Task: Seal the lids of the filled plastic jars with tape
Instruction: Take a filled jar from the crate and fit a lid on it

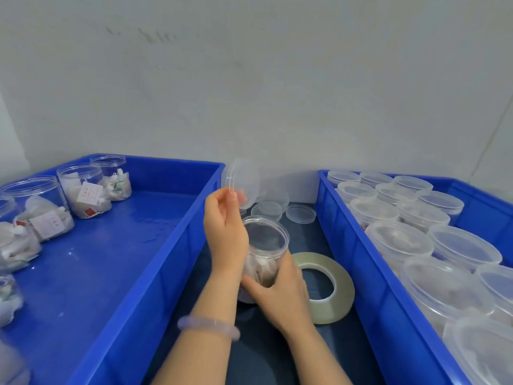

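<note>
One sachet-filled jar [265, 245] in right hand [277, 295] | lid [244, 179] in left hand [224, 220]

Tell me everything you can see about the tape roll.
The tape roll is a wide ring of clear, slightly greenish tape with a big round hole. It lies flat on the dark table between the left crate and right crate; no loose end shows. The right hand, gripping the jar, covers its left edge; whether they touch cannot be told.
</note>
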`<state>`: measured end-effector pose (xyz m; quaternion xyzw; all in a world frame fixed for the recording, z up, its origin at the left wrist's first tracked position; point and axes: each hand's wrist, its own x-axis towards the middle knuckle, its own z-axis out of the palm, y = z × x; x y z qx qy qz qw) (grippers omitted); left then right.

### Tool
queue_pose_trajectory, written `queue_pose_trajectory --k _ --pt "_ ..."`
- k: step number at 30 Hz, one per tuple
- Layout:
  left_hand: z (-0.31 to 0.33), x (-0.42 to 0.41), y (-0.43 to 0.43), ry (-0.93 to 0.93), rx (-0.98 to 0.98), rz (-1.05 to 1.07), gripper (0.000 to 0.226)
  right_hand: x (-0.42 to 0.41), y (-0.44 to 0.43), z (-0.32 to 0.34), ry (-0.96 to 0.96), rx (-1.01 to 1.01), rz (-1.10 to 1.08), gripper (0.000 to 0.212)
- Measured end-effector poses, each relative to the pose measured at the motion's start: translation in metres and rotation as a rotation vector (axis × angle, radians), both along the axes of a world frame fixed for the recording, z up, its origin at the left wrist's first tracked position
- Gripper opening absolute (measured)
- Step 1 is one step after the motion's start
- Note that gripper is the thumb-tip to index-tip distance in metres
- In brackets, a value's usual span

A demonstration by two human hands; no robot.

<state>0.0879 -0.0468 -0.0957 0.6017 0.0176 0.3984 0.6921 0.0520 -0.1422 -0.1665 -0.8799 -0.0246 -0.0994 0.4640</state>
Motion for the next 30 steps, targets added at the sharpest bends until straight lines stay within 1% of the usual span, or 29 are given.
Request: queue_pose_trajectory --k 1,2,3,4,5,6,7,8,9,10,11,12,13,14,15,16,17,18,19,20,21,22,23,26,28,30 --pt "-0.003 -0.009 -0.001 -0.072 0.072 0.03 0.012 -0.002 0.0 0.002 0.021 0.025 0.016 0.123" --pt "-0.005 -0.015 -0.001 -0.117 0.107 0.05 0.014 -0.002 0.0 0.004 0.031 0.035 0.027 0.12" --pt "-0.005 -0.017 0.0 -0.115 0.118 0.05 0.015 -0.002 0.0 0.004 0.024 0.021 0.037 0.105" --pt "-0.004 -0.019 0.002 -0.089 0.102 0.036 0.016 -0.004 0.0 0.006 0.002 -0.012 0.048 0.082" --pt "-0.002 -0.022 0.004 -0.068 0.077 0.024 0.015 -0.006 0.001 0.008 -0.014 -0.032 0.06 0.067" --pt "-0.001 -0.023 0.007 -0.076 0.043 0.027 0.014 -0.007 0.002 0.012 -0.029 -0.041 0.092 0.067" --pt "0.002 -0.026 0.01 -0.104 0.012 0.032 0.014 -0.007 0.0 0.016 -0.048 -0.004 0.116 0.078" --pt "0.003 -0.029 0.013 -0.143 0.0 0.023 0.014 -0.009 -0.004 0.024 -0.08 0.123 0.113 0.089" --pt "0.005 -0.033 0.015 -0.182 0.021 -0.006 0.012 -0.01 -0.007 0.036 -0.139 0.3 0.106 0.089" --pt "0.006 -0.036 0.015 -0.211 0.078 -0.055 0.009 -0.011 -0.01 0.051 -0.227 0.476 0.114 0.082" --pt "0.006 -0.038 0.013 -0.231 0.163 -0.117 0.005 -0.01 -0.01 0.067 -0.283 0.6 0.134 0.078" --pt "0.007 -0.04 0.011 -0.256 0.255 -0.176 0.005 -0.009 -0.007 0.081 -0.311 0.647 0.16 0.079" --pt "0.008 -0.041 0.009 -0.291 0.334 -0.223 0.008 -0.005 -0.003 0.09 -0.325 0.627 0.172 0.084" --pt "0.008 -0.042 0.009 -0.322 0.374 -0.235 0.011 0.001 0.001 0.096 -0.339 0.56 0.149 0.087" --pt "0.005 -0.039 0.011 -0.337 0.364 -0.206 0.015 0.006 0.005 0.1 -0.356 0.478 0.106 0.084" --pt "0.0 -0.035 0.014 -0.316 0.299 -0.153 0.019 0.011 0.006 0.104 -0.365 0.388 0.063 0.081" --pt "-0.009 -0.031 0.019 -0.239 0.183 -0.089 0.021 0.016 0.005 0.107 -0.345 0.284 0.037 0.08" --pt "-0.018 -0.028 0.023 -0.101 0.04 -0.062 0.024 0.021 0.003 0.107 -0.289 0.149 0.037 0.082" --pt "-0.03 -0.025 0.024 0.076 -0.088 -0.11 0.029 0.025 -0.001 0.104 -0.209 0.002 0.069 0.083" --pt "-0.042 -0.022 0.023 0.25 -0.171 -0.204 0.039 0.029 -0.002 0.099 -0.128 -0.112 0.127 0.082" --pt "-0.054 -0.018 0.02 0.38 -0.18 -0.286 0.05 0.031 0.0 0.092 -0.062 -0.176 0.19 0.081" --pt "-0.062 -0.015 0.016 0.46 -0.158 -0.319 0.058 0.031 0.004 0.086 -0.025 -0.205 0.236 0.079" --pt "-0.067 -0.013 0.013 0.483 -0.138 -0.299 0.061 0.031 0.008 0.083 -0.025 -0.214 0.268 0.079" --pt "-0.071 -0.008 0.015 0.428 -0.086 -0.197 0.059 0.037 0.015 0.089 -0.041 -0.258 0.36 0.077" --pt "-0.074 -0.005 0.018 0.397 -0.052 -0.205 0.057 0.045 0.019 0.098 -0.008 -0.343 0.443 0.072" --pt "-0.075 -0.002 0.02 0.397 -0.072 -0.242 0.055 0.051 0.023 0.104 0.039 -0.381 0.516 0.065"
